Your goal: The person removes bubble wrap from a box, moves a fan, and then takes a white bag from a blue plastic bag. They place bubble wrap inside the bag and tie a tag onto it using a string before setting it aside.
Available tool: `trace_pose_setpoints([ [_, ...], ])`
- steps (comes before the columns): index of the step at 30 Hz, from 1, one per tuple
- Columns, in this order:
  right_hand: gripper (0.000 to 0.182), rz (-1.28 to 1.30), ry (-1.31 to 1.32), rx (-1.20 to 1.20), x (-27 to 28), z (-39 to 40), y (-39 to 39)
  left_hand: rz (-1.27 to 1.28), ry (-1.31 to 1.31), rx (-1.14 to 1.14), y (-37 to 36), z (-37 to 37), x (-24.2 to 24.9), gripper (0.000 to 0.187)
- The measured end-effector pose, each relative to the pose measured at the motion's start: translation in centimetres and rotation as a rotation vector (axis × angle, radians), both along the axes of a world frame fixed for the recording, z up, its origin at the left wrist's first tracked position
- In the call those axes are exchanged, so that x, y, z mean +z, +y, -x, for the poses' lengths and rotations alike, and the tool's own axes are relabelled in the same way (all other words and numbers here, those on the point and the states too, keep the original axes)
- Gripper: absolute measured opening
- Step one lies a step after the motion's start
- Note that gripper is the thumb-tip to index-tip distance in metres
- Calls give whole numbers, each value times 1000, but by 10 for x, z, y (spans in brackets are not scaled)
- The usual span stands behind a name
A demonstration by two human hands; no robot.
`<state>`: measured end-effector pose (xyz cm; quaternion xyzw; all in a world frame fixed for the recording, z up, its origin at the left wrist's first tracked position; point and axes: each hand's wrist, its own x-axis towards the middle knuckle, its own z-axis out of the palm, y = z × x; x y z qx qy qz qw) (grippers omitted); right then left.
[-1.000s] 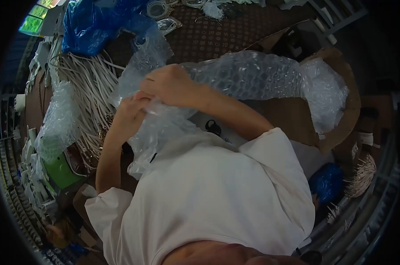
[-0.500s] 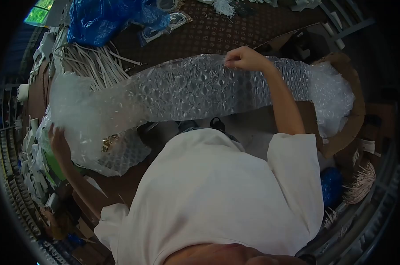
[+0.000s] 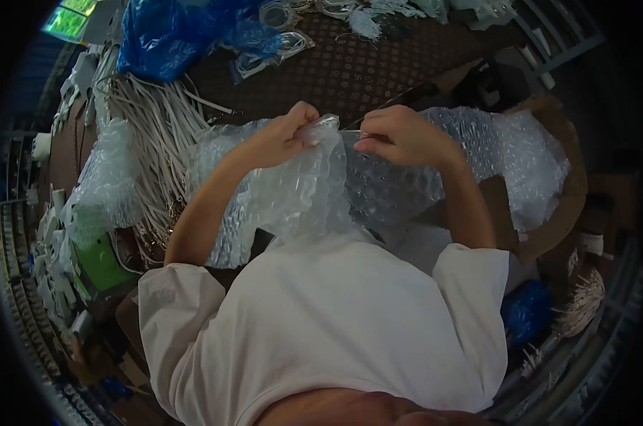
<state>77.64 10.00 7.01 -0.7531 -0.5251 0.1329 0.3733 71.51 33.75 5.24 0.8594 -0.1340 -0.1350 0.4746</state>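
Observation:
A long strip of clear bubble wrap stretches across in front of my chest, its left part hanging folded below my hands. My left hand is closed on the upper edge of the wrap. Close beside it, my right hand pinches the wrap's edge with thumb and fingers. To the right the strip runs on to a bunched heap of bubble wrap in an open cardboard box.
A bundle of pale flat cords lies at the left, by a separate piece of bubble wrap and a green box. A blue plastic bag sits on the brown patterned table cover. Metal rails stand at the back right.
My left hand has come from the far left to the middle, bringing part of the bubble wrap with it and uncovering the cords. My right hand has shifted slightly nearer to me.

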Motion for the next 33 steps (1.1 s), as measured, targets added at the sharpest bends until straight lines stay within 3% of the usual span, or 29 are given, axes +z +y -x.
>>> trace_pose_setpoints([
  [2,19,33,-23,-82,-6,12,-3,-135,-89,-112,2,4,2,3],
  [4,20,-17,-338,-223,-14,22,-3,-262,-186,-209,1,16,7,5],
  [6,16,-85,-378,-229,-19,23,-13,-194,-551,-257,-4,36,20,9],
  [7,13,-153,-425,-216,-22,21,-22,-258,-612,-207,3,43,27,9],
  [8,13,-335,-467,-481,-44,-4,-56,-322,-668,-151,19,52,32,9],
  [9,16,-583,-8,-937,-61,-23,-100,-460,-392,184,57,62,32,9],
  [10,16,-318,-274,-1237,-44,-33,-154,-584,-111,521,100,71,32,8],
  [11,16,-102,-541,-1338,-55,-41,-203,-449,-194,502,131,80,36,9],
  [12,16,-103,-541,-1338,-48,-42,-197,-316,-272,475,141,83,42,9],
  [13,15,-50,-709,-1210,-42,-40,-186,-318,-261,469,139,82,42,9],
  [14,14,10,-865,-1069,-37,-32,-168,-301,-338,314,121,80,49,9],
  [15,14,-128,-767,-933,-33,-26,-125,-275,-421,162,101,76,50,9],
  [16,11,-108,-699,-778,-33,-20,-86,-258,-448,106,79,67,44,11],
  [19,16,-399,-546,-291,-39,8,37,-258,-492,-22,16,48,31,15],
  [21,24,-480,-508,-223,-24,24,81,-281,-500,-95,11,42,33,16],
  [23,27,-492,-496,-201,-13,18,83,-307,-343,-95,31,46,40,16],
  [25,28,-206,-344,-106,-10,3,72,-232,-342,-21,64,60,44,14],
  [26,28,-210,-342,-113,-11,4,73,-150,-344,64,71,62,47,13],
  [30,30,-418,-278,-19,-26,24,99,-159,-338,-8,48,64,41,25],
  [32,28,-523,-287,-2,-25,28,109,-192,-627,-65,24,57,41,30],
  [33,28,-531,-244,3,-23,29,110,-187,-631,-69,28,57,41,30],
])
